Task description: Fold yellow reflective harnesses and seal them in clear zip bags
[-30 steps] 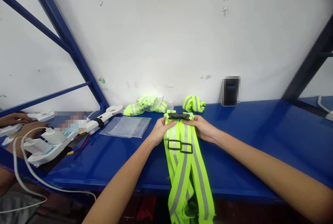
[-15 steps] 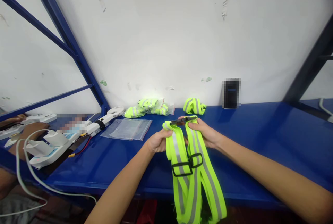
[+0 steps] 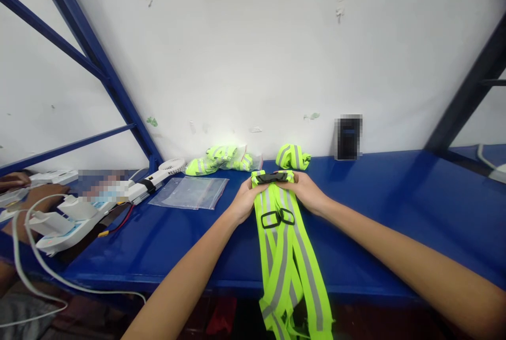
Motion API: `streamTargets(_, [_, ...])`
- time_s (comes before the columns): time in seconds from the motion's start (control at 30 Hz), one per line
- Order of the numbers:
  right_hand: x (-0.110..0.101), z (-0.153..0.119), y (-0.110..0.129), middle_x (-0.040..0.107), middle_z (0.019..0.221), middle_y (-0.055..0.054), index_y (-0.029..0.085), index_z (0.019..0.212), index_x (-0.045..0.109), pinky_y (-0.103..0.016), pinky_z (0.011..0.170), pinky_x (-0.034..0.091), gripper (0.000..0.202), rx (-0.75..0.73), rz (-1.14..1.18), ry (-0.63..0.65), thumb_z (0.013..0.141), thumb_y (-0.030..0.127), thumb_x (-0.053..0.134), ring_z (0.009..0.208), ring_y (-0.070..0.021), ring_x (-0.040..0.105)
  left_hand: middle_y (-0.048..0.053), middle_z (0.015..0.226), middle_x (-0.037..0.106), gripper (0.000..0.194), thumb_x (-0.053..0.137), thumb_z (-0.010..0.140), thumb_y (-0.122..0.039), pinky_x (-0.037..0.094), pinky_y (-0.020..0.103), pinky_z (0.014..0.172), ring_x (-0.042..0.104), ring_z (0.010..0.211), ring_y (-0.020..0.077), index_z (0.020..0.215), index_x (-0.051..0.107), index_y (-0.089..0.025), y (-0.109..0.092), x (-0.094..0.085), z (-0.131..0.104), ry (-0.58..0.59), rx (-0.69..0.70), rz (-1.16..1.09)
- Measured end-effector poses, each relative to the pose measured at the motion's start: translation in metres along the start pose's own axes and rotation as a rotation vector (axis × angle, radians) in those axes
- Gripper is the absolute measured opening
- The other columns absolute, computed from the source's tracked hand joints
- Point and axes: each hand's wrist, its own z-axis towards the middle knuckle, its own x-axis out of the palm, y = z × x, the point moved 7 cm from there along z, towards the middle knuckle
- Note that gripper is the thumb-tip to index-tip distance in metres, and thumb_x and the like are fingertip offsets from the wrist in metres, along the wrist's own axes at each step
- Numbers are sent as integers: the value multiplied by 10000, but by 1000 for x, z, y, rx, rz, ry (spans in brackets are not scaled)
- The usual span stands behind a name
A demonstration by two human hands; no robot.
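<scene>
Between my two hands is a neon yellow-green reflective strap vest with grey stripes. My left hand is closed on the strap's left side, just below a black buckle. On the other side my right hand grips it, the thumb pressed near the buckle. Two black strap adjusters hang side by side below. The loose straps drop over the table's front edge, and their lower ends leave the frame.
On the blue table stand bagged reflective straps, a rolled strap and flat clear zip bags. Left are a small white fan, a power strip with cables and another person's arm. A blurred dark object leans on the wall.
Both hands have turned the buckle end, so the buckle now lies level and faces me. The adjusters have moved up and hang closer together. The view has shifted slightly.
</scene>
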Motion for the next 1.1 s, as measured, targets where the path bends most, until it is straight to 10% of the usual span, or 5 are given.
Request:
streamTargets(0.43, [-3,1,-4,704,912,-40,155,940,625,-351,839,479,441,-1,-49,-88,543,243,796,861,-215,643,33,920,712,493,843,541,-184,504,335,832,667,844,197,993,645,-164,-2,-2,0,-49,34,65])
streamTargets(0.8, [-4,-5,27,679,1077,-67,199,1071,610,-373,908,448,400,-370,-601,-82,684,230,704,1015,-260,622,54,868,721,487,807,566,-126,521,328,806,688,760,187,1022,636,-141,2,6,-5,34,-83,-101])
streamTargets(1.1, [-3,-9,24,722,924,-53,196,912,642,-313,727,465,188,-337,-749,-181,728,206,608,871,-253,662,50,875,720,481,809,556,-162,501,317,787,682,803,207,1006,640,-139,3,-1,-2,-34,-28,38])
